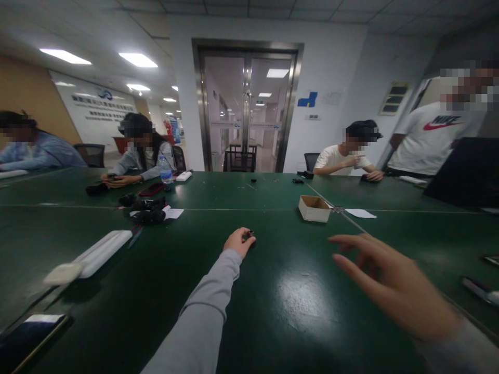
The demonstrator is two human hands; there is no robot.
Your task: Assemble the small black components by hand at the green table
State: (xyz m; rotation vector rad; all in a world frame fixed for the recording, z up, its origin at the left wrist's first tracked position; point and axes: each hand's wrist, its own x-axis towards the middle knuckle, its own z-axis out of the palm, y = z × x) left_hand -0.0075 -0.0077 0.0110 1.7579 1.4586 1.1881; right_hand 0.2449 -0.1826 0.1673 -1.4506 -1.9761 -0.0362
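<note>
My left hand (237, 242) reaches out over the middle of the green table (265, 322). Its thumb and fingers close around a small dark cylindrical piece (251, 234) with a ring-like top, too small to name. Nearer to me on the right, my right hand (390, 278) hovers above the table with thumb and index finger apart and nothing between them. Beyond it stands a small open cardboard box (314, 210); the hand does not touch it.
A white power strip (103, 254) with a plug and a phone (33, 337) lie at left. Black gear (146, 210) and a water bottle (166, 169) stand farther back. A black monitor (468, 176) is at right. Several people are around the table.
</note>
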